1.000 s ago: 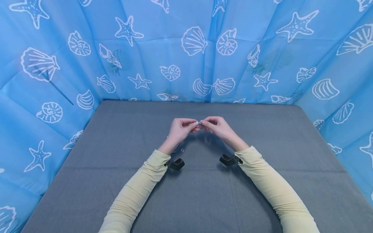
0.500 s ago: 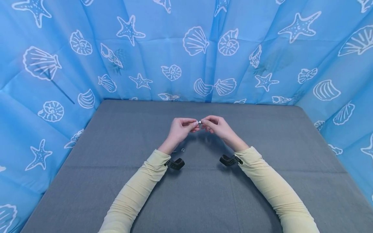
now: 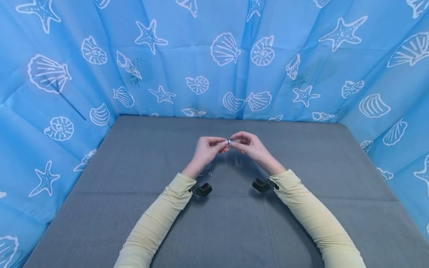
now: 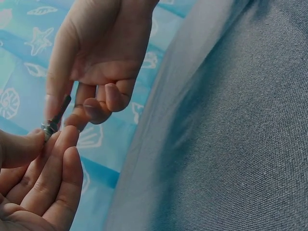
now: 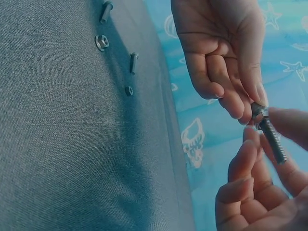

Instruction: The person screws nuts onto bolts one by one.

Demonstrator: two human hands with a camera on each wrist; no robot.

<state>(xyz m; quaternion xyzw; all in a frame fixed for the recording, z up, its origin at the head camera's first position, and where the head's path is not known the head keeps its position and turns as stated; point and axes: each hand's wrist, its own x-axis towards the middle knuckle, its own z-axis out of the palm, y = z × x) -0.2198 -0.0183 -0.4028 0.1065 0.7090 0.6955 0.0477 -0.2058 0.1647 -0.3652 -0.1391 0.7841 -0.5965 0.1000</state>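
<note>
My left hand pinches the end of a metal bolt between thumb and fingertips, above the table. The bolt's threaded shaft points toward my right palm. A nut sits around it, close to the left fingertips. My right hand has its thumb and fingertips at either side of this nut, and its other fingers are loosely bent. In the left wrist view the nut shows between both hands' fingertips, with the dark shaft rising from it. The bolt's head is mostly covered by the left fingers.
On the grey cloth-covered table lie a flanged nut, a smaller nut and two bolts, one farther up and another bolt beside the small nut. A blue shell-patterned curtain surrounds the table's back and sides.
The right fingers have shifted around the nut; the right index finger has lifted slightly and the bolt's shaft now shows between it and the thumb. The left hand has kept its place.
</note>
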